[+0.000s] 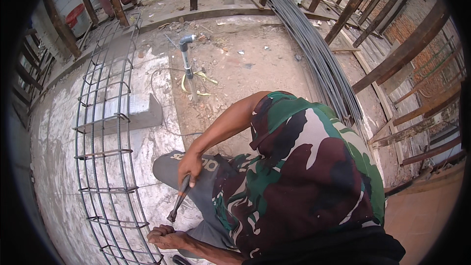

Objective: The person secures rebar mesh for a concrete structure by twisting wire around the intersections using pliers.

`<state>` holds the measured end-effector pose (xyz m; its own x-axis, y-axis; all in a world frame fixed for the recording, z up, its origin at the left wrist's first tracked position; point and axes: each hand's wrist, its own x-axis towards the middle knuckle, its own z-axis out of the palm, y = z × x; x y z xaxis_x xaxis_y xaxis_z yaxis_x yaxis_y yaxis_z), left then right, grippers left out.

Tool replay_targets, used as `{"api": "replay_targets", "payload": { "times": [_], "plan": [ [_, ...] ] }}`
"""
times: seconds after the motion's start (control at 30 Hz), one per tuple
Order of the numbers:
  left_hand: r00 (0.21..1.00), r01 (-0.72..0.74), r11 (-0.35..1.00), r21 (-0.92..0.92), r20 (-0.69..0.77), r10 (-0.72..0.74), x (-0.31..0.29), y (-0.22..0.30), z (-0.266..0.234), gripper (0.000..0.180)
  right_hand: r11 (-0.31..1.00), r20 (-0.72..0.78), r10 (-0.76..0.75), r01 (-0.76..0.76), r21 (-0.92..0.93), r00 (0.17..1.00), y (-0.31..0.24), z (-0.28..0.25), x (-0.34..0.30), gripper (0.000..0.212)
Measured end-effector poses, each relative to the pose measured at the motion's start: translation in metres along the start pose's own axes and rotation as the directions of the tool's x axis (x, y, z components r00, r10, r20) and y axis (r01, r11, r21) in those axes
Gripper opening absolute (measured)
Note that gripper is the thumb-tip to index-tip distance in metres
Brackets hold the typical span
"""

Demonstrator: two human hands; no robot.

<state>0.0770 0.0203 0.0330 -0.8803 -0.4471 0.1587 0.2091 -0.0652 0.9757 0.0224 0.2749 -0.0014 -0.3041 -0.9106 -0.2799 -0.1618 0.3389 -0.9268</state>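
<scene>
My right hand [190, 168] is closed around the handles of a pair of end-cutting pincers [179, 199], whose jaws point down toward my left hand. My left hand [166, 237] is curled beside the lower right edge of a long rebar cage [105, 190]. Whatever its fingers grip is hidden. Several bent stirrups cross the cage's long bars. Under the cage's upper part lies a grey-white block [142, 114]. My bent knee [169, 166], in grey trousers, is close beside my right hand.
A capped grey pipe [186, 61] stands upright with yellow strapping at its base. A long bundle of steel bars [314, 51] runs along the right. Wooden props [417, 44] lean around the edges. A red bucket [76, 17] is at the far left. A dark handle [180, 260] shows below my left hand.
</scene>
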Motion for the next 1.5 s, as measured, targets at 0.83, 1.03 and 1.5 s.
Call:
{"api": "replay_targets", "payload": {
  "times": [0.83,1.03,1.5],
  "plan": [
    [0.743,-0.595,0.751,-0.287,-0.553,0.378,-0.028,0.158,-0.008,0.036,0.978,-0.814,-0.049,-0.137,-0.156,0.579,-0.007,-0.003,0.059,0.038],
    [0.8,-0.599,0.586,-0.545,-0.432,0.417,-0.059,0.186,-0.01,0.035,0.984,-0.814,-0.091,-0.076,-0.164,0.573,0.019,-0.001,0.069,0.038],
    [0.949,-0.244,0.603,-0.759,-0.059,0.309,0.003,0.122,-0.063,0.034,0.691,-0.837,0.484,-0.698,0.186,0.256,0.174,-0.015,0.026,0.042]
  ]
}}
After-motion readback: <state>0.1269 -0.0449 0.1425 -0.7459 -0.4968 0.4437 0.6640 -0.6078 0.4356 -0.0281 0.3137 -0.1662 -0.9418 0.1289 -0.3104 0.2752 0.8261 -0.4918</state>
